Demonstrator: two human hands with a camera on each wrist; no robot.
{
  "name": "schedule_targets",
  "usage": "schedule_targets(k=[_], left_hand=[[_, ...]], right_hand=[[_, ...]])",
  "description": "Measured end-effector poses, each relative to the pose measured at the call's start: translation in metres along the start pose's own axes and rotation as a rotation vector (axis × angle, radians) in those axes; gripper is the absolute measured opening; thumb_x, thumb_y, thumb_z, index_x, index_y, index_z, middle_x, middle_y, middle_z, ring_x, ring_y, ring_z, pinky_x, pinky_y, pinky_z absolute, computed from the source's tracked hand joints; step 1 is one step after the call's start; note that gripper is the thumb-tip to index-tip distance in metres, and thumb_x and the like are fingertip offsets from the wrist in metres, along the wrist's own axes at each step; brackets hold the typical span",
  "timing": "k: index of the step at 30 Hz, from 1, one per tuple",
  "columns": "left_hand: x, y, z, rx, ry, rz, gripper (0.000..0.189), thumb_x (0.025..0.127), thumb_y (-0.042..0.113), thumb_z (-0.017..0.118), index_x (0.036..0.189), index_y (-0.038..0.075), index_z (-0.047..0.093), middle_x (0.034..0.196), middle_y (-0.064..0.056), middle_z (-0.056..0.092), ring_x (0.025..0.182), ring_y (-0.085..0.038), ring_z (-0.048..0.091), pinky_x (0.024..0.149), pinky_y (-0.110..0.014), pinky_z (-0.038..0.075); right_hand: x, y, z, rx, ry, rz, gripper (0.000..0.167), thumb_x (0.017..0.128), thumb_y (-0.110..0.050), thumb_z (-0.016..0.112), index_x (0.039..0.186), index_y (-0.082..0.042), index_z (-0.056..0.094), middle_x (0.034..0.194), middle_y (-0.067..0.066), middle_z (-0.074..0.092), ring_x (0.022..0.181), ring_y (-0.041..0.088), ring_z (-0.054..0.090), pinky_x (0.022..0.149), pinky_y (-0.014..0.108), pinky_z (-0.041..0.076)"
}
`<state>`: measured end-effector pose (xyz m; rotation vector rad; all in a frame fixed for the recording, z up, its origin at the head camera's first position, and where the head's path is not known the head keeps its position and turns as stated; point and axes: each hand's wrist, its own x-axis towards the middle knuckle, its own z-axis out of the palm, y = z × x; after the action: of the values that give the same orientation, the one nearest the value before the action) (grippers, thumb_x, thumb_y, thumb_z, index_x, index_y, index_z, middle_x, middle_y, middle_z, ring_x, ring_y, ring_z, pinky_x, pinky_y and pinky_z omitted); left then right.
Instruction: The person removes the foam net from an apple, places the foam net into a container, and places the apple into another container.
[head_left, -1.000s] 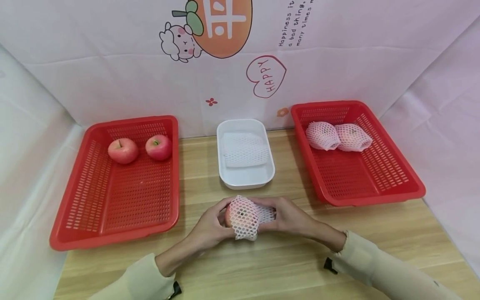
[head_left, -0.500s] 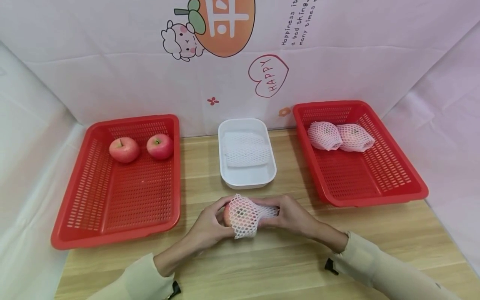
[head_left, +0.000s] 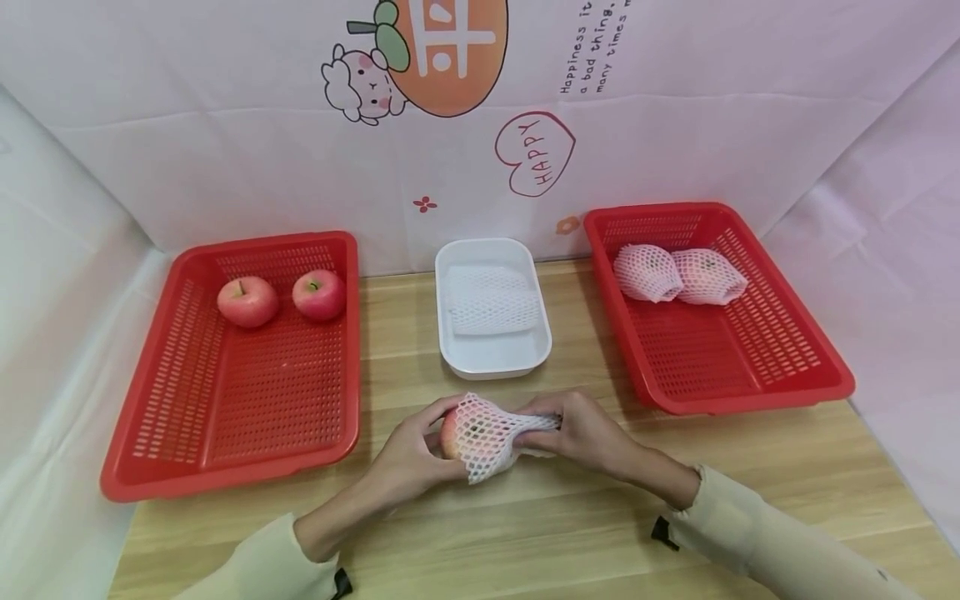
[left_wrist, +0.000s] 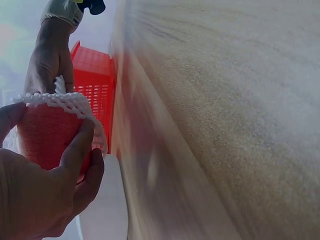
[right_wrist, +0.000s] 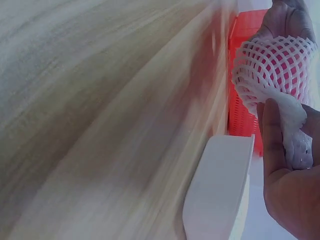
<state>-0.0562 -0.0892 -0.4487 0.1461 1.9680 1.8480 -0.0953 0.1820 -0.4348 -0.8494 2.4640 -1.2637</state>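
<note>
Looks like a cloth-walled work booth; cannot be placed for certain in a home, shop or lab. Enclosed at back and sides by creased white fabric (head_left: 675, 154), printed with an orange cartoon fruit (head_left: 450, 96) and a red HAPPY heart (head_left: 535, 154). Furnished with a pale wood-grain tabletop (head_left: 525, 542), bearing two perforated red plastic baskets (head_left: 281, 408) flanking a rounded white tray (head_left: 495, 352).

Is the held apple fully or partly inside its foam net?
Partly: the foam net leaves the apple bare between the left fingers.
</note>
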Motion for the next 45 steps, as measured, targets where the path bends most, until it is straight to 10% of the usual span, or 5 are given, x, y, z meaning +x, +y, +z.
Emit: schedule_targets(k=[28,45], left_hand=[[-0.014,0.010,-0.013,0.002,-0.007,0.005,0.079,0.080,0.009,0.093,0.150,0.020,0.058,0.146,-0.015,0.059,0.119,-0.028,0.069,0.085,-0.029,0.060],[-0.044,0.031,-0.022,0.019,-0.003,0.008,0.079,0.080,0.014,0.093,0.149,0.025,0.058,0.150,-0.011,0.057,0.130,-0.032,0.064,0.090,-0.032,0.061]], right_hand=[[-0.003,-0.021,-0.042,-0.138,0.063,-0.121,0.025,0.080,-0.002,0.091,0.103,-0.012,0.086,0.094,-0.006,0.080,0.080,0.003,0.069,0.067,0.023,0.059],[0.023,-0.049,-0.091,-0.270,0.126,-0.152,0.025,0.080,-0.001,0.092,0.102,-0.008,0.085,0.095,-0.001,0.081,0.076,0.006,0.070,0.068,0.024,0.062]])
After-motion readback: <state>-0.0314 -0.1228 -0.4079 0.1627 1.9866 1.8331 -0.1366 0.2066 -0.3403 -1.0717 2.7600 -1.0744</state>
